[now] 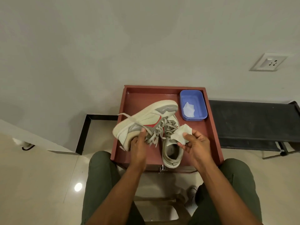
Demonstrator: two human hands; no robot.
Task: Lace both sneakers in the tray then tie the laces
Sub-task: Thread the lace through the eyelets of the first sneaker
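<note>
Landmark: red tray (211, 127).

Step, judged: lacing not under way; wipe in hand suggests cleaning or pause. Laces on both sneakers look threaded but loose, untied.

Held sneaker (146, 120): lifted over tray's left half, tipped on side, sole away from person.
Left hand (138, 148): grip curled round its heel and collar.
Second sneaker (172, 148): upright in tray, near front edge.
Right hand (194, 143): grip pinching white wipe (180, 133), above second sneaker.
Blue tub (193, 104): tray's far right corner, another wipe inside.

Next move, judged: set wipe down, free right hand, take lace ends.
</note>
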